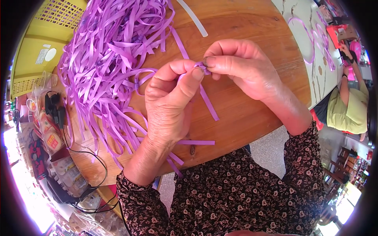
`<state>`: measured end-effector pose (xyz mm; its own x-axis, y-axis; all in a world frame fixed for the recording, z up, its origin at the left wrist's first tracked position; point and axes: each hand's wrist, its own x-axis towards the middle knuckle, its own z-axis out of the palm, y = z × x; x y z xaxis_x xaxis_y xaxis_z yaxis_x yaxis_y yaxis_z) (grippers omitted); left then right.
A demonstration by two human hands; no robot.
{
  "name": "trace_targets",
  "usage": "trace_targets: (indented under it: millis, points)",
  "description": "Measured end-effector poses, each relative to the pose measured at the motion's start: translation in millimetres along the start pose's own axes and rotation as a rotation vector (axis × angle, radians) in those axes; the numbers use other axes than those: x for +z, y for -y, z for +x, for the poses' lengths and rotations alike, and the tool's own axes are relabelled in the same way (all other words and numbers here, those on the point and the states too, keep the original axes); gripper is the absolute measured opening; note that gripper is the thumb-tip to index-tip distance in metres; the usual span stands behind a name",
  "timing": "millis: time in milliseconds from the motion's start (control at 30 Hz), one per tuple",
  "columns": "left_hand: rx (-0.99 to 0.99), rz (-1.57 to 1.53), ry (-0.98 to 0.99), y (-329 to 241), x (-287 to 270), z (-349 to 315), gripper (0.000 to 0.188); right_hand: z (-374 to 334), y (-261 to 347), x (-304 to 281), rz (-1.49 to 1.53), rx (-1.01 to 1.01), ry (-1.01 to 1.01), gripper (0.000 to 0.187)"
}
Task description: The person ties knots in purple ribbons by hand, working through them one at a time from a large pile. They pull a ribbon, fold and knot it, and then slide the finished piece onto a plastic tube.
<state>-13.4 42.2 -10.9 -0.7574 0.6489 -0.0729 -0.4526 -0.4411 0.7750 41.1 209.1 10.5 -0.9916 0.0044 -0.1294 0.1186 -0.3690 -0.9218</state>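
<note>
My left hand [169, 96] and my right hand [246, 69] meet above the wooden table, thumbs and forefingers pinched together. Between the fingertips is a small folded or knotted part of a purple ribbon [209, 104]; the fingers hide its exact form. One flat end of that ribbon hangs down past my left thumb, and another purple strip runs up and away behind the hands. To the left, close to my left hand, lies a big tangled heap of purple ribbons [106, 51], with several small darker knots among them.
The wooden table [252, 23] carries a whitish strip [193, 17] at the far side. A yellow perforated crate [43, 35] stands at far left, above a black cable [104, 165] and plastic packets. On a white table [315, 84] at right lie purple loops; a person in yellow-green [348, 110] is beside it.
</note>
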Motion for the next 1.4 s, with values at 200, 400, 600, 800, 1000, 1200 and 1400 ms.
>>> trace_targets:
  millis: [200,400,600,800,1000,1200,1400]
  points:
    - [-0.058,-0.176,0.041,2.8,-3.5,1.6,0.009,-4.0,-2.6,8.3,-0.277,-0.182,-0.034,0.012]
    - [-0.075,-0.242,0.106,4.6,-5.1,3.1,0.010,-1.4,-6.7,4.2,-0.730,-0.708,-0.113,0.016]
    - [-0.063,-0.272,0.174,6.2,-7.9,4.3,0.011,-5.7,1.1,3.8,-0.755,-0.678,-0.010,0.017]
    - [-0.044,-0.213,0.190,2.2,-6.0,2.9,0.013,-6.9,1.4,1.7,-0.674,-0.606,-0.015,0.019]
    - [0.116,-0.009,0.184,1.4,-5.0,3.9,0.014,-6.0,7.1,-0.4,-0.777,-0.670,-0.012,0.022]
    - [0.016,-0.027,0.148,0.0,-6.0,2.9,0.014,-3.0,4.0,-4.4,-0.726,-0.692,0.034,0.020]
    - [-0.048,0.057,0.047,-0.8,-4.7,3.3,0.015,-4.9,1.3,-8.4,-0.673,-0.597,0.038,0.015]
